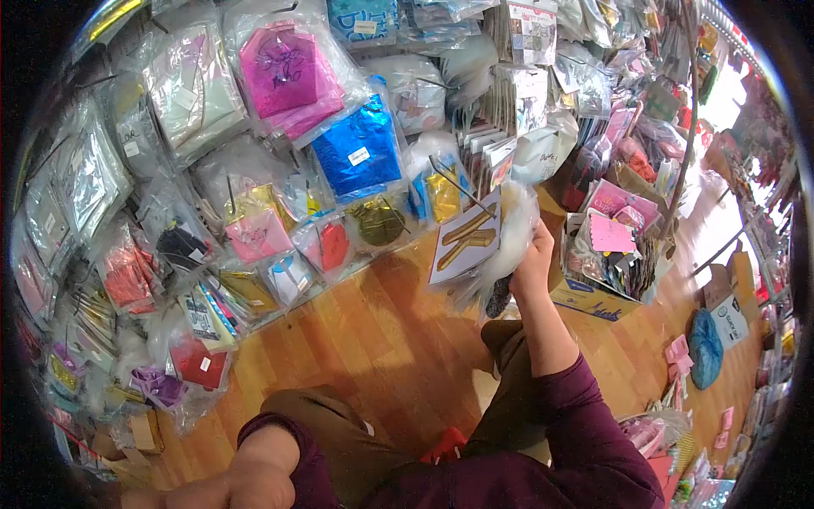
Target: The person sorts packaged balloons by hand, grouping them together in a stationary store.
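Note:
My right hand (532,261) is closed around the edge of a clear plastic packet (514,229), in front of the hanging display. A white card with a gold letter K (468,239) shows at the packet's left side. The tip of a metal display hook (458,185) overlaps the card's upper edge in this view. Below the grip hangs something small and dark (498,299). Down at the lower left, my left hand (225,488) is near my knee, apart from the goods. Its fingers are cut off by the bottom of the view.
Hooks in front carry several bagged goods, among them a blue foil packet (358,148) and a pink packet (284,72). An open cardboard box (598,299) full of packets stands right of my hand. Farther right are a blue bag (705,349) and another carton (727,318) on the wooden floor (339,339).

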`<control>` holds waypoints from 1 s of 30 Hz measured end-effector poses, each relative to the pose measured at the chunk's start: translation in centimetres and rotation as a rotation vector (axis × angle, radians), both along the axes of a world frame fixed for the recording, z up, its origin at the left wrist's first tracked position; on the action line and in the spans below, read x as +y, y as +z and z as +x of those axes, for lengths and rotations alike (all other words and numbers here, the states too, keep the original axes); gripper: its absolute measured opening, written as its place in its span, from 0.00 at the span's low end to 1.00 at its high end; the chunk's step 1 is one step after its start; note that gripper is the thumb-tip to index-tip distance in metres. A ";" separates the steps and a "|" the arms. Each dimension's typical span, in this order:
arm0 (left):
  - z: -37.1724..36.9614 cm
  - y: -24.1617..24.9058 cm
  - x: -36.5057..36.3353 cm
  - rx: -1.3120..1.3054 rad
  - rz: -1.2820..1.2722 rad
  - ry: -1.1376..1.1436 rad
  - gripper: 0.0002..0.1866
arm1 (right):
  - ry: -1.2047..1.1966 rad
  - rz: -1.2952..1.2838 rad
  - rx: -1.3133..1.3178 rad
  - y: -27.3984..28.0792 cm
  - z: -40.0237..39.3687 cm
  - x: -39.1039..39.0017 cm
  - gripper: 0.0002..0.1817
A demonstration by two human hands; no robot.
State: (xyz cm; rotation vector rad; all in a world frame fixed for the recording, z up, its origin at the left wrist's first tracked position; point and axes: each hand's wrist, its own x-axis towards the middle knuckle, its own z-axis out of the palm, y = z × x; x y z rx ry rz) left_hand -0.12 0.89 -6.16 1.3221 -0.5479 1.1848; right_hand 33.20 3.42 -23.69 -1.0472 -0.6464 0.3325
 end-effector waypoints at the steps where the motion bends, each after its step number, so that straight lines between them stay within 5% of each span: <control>1: 0.0 -0.1 0.4 -0.002 0.019 -0.073 0.15 | -0.001 -0.001 0.000 -0.1 0.1 0.0 0.10; 8: -0.5 -0.1 2.6 -0.013 0.157 -0.583 0.22 | 0.007 0.008 -0.001 -0.2 0.1 -0.1 0.10; 15: -0.3 -0.6 1.9 -0.113 0.149 -0.471 0.20 | 0.018 0.021 0.046 -0.3 0.2 0.1 0.11; 21: -1.4 0.7 2.4 0.093 0.165 -0.550 0.15 | 0.017 0.043 0.075 0.0 -0.1 0.1 0.12; 30: -1.0 0.1 1.6 0.090 0.093 -0.366 0.13 | 0.018 0.025 0.013 -0.7 0.8 0.2 0.13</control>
